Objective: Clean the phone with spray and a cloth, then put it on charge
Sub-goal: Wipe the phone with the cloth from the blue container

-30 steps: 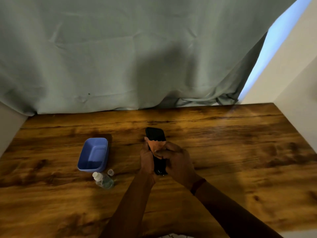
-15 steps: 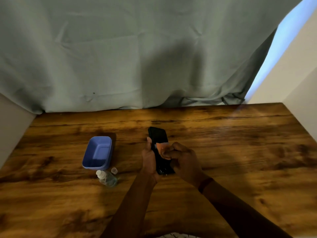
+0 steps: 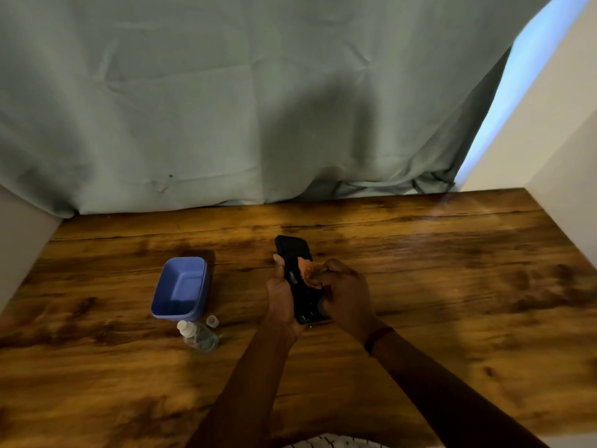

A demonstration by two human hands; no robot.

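Phone (image 3: 292, 252) in left grip (image 3: 280, 297); right grip (image 3: 347, 292) pinches cloth (image 3: 307, 270); wooden table (image 3: 452, 286), grey curtain (image 3: 226, 108) behind.

Your left hand (image 3: 281, 297) grips the black phone (image 3: 294, 252) along its left edge. Your right hand (image 3: 346, 294) pinches an orange cloth (image 3: 307, 270) against the phone's face, about midway up. To the left, a blue container (image 3: 168, 305) stands on the wooden surface (image 3: 452, 286). A clear spray bottle (image 3: 199, 337) sits just on its near side, with a small loose cap (image 3: 212, 321) beside the bottle. A grey-green curtain (image 3: 226, 108) hangs behind.
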